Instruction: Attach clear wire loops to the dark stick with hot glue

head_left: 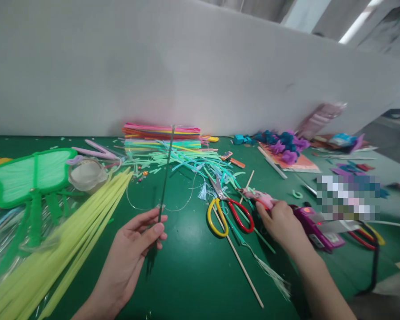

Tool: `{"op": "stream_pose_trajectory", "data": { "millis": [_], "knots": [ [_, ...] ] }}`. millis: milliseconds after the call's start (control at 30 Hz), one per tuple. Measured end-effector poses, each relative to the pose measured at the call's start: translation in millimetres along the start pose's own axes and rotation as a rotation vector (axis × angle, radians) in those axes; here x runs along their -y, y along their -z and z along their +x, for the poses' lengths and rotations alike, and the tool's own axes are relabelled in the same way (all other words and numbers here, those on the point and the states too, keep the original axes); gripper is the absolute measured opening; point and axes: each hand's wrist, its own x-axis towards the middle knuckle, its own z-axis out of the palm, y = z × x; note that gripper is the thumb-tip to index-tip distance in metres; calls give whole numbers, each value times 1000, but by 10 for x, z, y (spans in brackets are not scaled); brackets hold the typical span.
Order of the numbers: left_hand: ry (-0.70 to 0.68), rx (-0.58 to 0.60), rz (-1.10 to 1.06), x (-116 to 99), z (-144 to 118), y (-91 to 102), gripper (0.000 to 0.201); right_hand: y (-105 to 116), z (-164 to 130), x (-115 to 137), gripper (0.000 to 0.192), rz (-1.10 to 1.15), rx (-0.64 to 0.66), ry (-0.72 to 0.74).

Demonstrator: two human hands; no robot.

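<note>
My left hand [136,249] pinches a thin dark green stick [166,175] between thumb and fingers, and the stick stands nearly upright above the table. Out to the right, my right hand [280,222] is closed around a pink tool [260,197] that looks like a glue gun; its grip is hidden by the fingers. Between the hands lie scissors [221,195] with one yellow and one red handle loop, blades pointing away. A pale wooden stick [243,269] runs beneath them, beside a light green tassel [276,278].
Yellow-green strips [76,235] and a green fan-shaped piece [33,178] cover the left. Bundled coloured strips [162,133] lie against the grey partition [173,66]. At right are a purple box-like device [320,233] with a red light, a cable, and purple and blue flowers [283,144].
</note>
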Motion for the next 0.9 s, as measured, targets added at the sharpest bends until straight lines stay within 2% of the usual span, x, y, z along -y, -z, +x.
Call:
{"op": "stream_pose_trajectory", "data": {
  "millis": [100,200,267,300,400,500,633,800,900],
  "knots": [
    [-7,22,1,-6,-12,-2,34,25,-46,45,54,-59,-19,5],
    [-12,17,11,3,-21,-12,35,187,-186,150,63,-77,-175,85],
    [-12,14,18,20,-26,-16,36,362,-333,280,61,102,-252,236],
    [-12,14,20,30,-29,-14,37,460,-416,363,58,241,-225,293],
    [-15,12,31,55,-35,5,39,725,-645,639,37,551,42,358],
    [-15,7,47,58,-34,31,38,826,-768,838,27,763,291,361],
    [10,15,27,46,-35,47,38,708,-779,917,26,968,470,274],
    [91,45,-38,48,-73,24,38,500,-863,1044,43,1459,679,124],
    [106,61,-54,56,-76,0,38,428,-973,1203,45,1625,818,64]
  ]
}}
